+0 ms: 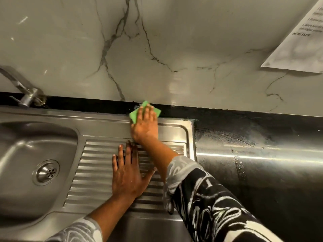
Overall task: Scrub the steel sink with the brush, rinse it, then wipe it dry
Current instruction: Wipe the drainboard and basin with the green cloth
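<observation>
The steel sink (pixel 97 126) fills the lower left, with a basin and drain (pixel 46 172) at the left and a ribbed drainboard (pixel 90 172) at the right. A green cloth (pixel 135 115) lies on the sink's back rim, by the dark strip under the wall. My right hand (pixel 145 126) presses flat on the cloth with straight fingers and covers most of it. On the ribbed drainboard my left hand (pixel 125 173) rests flat, fingers spread and holding nothing. No brush is in view.
A steel tap (pixel 22 88) stands at the back left corner of the sink. A marble-patterned wall (pixel 174 49) rises behind. A dark counter (pixel 262 154) extends to the right. A printed paper sheet (pixel 300 41) hangs on the wall at the top right.
</observation>
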